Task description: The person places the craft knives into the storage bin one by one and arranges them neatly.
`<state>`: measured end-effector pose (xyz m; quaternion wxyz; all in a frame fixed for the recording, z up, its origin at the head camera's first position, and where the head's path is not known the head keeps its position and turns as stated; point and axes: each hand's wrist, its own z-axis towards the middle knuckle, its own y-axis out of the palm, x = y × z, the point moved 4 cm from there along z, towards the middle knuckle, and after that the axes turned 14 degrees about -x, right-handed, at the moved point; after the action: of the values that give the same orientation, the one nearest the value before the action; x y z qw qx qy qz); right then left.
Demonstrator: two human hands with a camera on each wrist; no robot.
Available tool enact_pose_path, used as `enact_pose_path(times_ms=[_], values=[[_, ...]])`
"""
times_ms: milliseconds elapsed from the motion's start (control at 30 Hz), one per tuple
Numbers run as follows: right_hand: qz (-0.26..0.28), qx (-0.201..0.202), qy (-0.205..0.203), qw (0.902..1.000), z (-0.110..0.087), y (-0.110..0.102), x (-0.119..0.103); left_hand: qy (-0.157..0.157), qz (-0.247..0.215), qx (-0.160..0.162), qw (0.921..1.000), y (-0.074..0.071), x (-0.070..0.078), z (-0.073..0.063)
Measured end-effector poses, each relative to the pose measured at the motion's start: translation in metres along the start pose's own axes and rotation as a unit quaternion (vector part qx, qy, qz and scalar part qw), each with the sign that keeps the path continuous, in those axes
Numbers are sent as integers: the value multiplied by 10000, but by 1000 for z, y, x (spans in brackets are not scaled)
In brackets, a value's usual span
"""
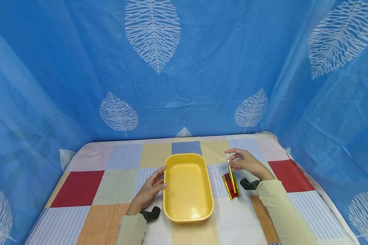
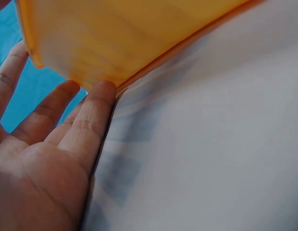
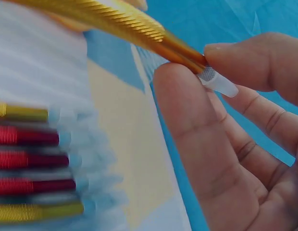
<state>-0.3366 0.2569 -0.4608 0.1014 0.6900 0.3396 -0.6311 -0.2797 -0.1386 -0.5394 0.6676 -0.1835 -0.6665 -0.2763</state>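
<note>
**Blue curtain (image 1: pixel 208 75) behind, yellow tray (image 1: pixel 188 190) steadied, gold pen (image 3: pixel 130 29) pinched**

Leaf print beyond far, left and right edges of patchwork surface (image 1: pixel 119 185). Tray roughly midway between left and right edges, long sides running toward the far edge.

Pale sleeves (image 1: pixel 291 217) entering from the near side, dark wrist camera (image 1: pixel 249 184) on each wrist. Left hand (image 1: pixel 151 189) at tray's left side: fingers spread, mostly straight, tips against wall and rim. Light contact, probably just to stop sliding; can't tell how much force. Right hand (image 1: pixel 244 162) beyond tray's right side, forearm angled inward, wrist above the cloth. Thumb and finger closed narrow on the gold pen near its clear tip (image 3: pixel 223 89), other fingers loose. End hold, likely to keep clear of neighbours.

Red and gold pens (image 3: pixel 38 159) on surface just right of tray, side by side, clear ends toward far edge. Parallel layout, presumably for easy single picks. Tips blurred in right wrist view.
</note>
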Motion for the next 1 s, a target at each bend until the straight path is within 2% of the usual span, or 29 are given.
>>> enact_pose_path(times_ms=[733,1000], values=[[169,-122,-358,9991,25,46,-30,15,83,53,10000,-1,-4,-1],[244,-297,-429,9983,38,62,-40,21,46,51,10000,-2,-3,0]])
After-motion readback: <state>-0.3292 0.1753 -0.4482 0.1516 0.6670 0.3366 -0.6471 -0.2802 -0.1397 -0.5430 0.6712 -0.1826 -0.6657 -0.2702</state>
